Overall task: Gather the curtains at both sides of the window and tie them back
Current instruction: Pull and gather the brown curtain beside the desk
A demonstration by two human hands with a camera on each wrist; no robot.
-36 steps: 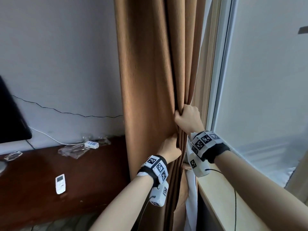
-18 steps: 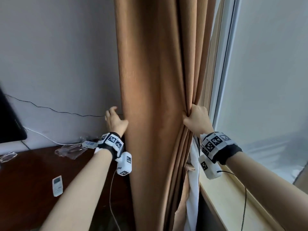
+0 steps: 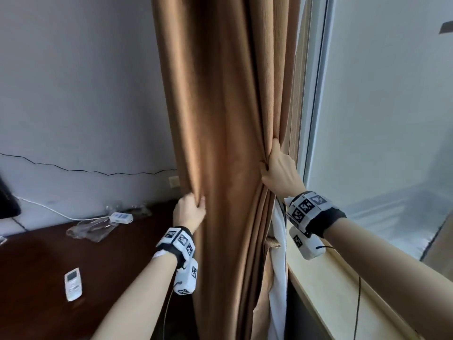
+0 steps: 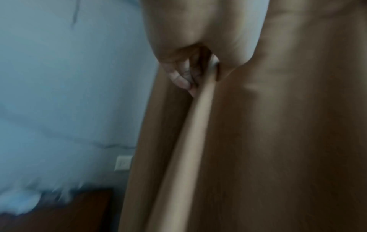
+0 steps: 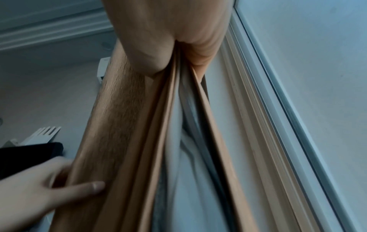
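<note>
A brown curtain (image 3: 228, 143) hangs in long folds between the wall and the window (image 3: 382, 119). My left hand (image 3: 193, 204) grips its left edge at about desk height; in the left wrist view the fingers (image 4: 182, 78) curl round that edge of the curtain (image 4: 278, 133). My right hand (image 3: 269, 165) grips the gathered folds on the window side, a little higher. The right wrist view shows the bunched curtain (image 5: 123, 125) running down from my right hand (image 5: 178, 40), with my left hand (image 5: 65, 191) on it lower down. A white sheer curtain (image 3: 278, 253) hangs behind the brown one.
A dark wooden desk (image 3: 36, 278) on the left carries a white remote (image 3: 73, 283), a clear plastic bag (image 3: 90, 229) and a white adapter (image 3: 121, 217). A pale windowsill (image 3: 343, 298) runs along the right. A black cable (image 3: 85, 171) crosses the wall.
My left hand left the middle folds, reached to the wall side of the curtain and now grips its left edge. My right hand kept its hold on the gathered folds throughout.
</note>
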